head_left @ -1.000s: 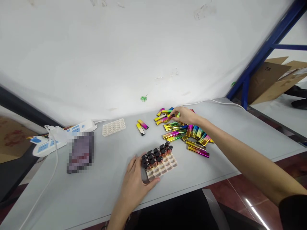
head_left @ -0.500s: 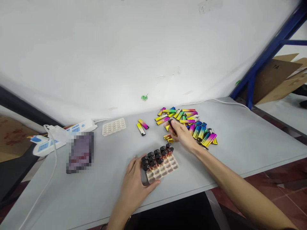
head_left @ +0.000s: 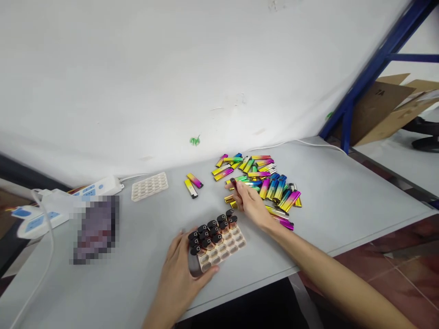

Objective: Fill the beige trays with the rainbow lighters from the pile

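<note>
Black-topped piece (head_left: 233, 182), probably light, stiff and slick, best taken by its sides, pinched near centre frame in the right hand (head_left: 249, 202); left hand (head_left: 177, 273), spread wide, grips pale tray (head_left: 225, 254), lower centre.

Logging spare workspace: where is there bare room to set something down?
Bare: tabletop right of the shiny pile, toward the white cable; another patch between the pixelated object and left hand. Crowded: the pile beside the right hand, and the partly filled tray gripped by the left.
</note>
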